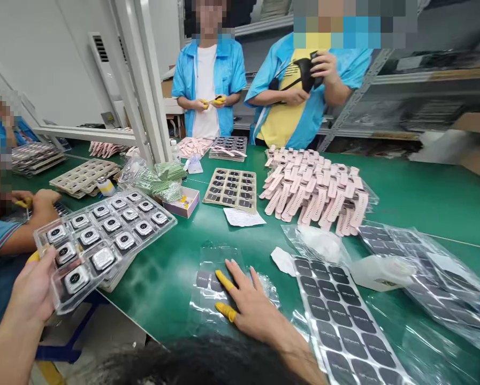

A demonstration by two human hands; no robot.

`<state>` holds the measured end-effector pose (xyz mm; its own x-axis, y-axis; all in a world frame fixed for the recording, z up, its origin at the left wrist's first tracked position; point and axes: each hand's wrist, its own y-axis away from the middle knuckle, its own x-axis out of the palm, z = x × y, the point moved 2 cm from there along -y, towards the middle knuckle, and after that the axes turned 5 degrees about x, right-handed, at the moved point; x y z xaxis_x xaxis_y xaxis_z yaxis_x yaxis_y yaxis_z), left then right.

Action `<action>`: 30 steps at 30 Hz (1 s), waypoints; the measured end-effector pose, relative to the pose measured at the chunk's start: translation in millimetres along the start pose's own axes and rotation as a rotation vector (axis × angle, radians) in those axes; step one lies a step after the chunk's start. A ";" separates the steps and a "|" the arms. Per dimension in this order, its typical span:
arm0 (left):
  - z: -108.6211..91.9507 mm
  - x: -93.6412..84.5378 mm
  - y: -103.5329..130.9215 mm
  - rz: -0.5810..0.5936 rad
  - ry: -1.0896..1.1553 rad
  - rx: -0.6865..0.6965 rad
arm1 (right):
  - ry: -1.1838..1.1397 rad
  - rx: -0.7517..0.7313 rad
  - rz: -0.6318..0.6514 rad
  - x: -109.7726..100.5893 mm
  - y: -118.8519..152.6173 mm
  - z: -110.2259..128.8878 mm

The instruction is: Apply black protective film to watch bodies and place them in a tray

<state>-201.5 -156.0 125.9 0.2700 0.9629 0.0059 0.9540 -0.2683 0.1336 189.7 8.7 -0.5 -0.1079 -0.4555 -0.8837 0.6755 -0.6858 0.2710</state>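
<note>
My left hand (37, 283) grips the near left corner of a clear plastic tray (121, 216) with square watch-like units in its pockets. The tray is tilted over the table's left edge. With yellow covers on two fingers, my right hand (248, 299) lies spread on a clear plastic sheet (219, 267) that bears a few dark square stickers. To its right lies a long sheet of dark square stickers (340, 315). A crumpled white tissue (283, 261) rests between them.
Pink watch straps (315, 187) are heaped at the back right. A beige tray (231, 190), a small box (183, 202), a white bottle (382, 271) and more sticker sheets (432, 267) are on the green table (159, 294). Two people stand behind it; another sits at the left.
</note>
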 end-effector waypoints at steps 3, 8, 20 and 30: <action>-10.7 18.8 11.1 0.132 -0.008 0.035 | 0.017 -0.041 -0.031 14.9 2.0 8.3; -2.8 122.2 27.5 0.493 -0.027 -0.157 | 0.022 -0.113 -0.073 26.7 4.8 22.1; 86.0 285.5 40.9 0.963 -0.448 0.062 | -0.004 -0.112 -0.119 31.2 -4.4 24.7; 82.9 302.9 116.2 0.981 -0.949 1.196 | 0.043 -0.185 -0.287 30.5 -15.0 27.9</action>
<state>2.0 102.0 61.1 0.2959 0.2318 -0.9267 -0.1260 -0.9522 -0.2784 155.9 -10.7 -20.9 -0.2846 -0.2317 -0.9302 0.7433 -0.6662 -0.0614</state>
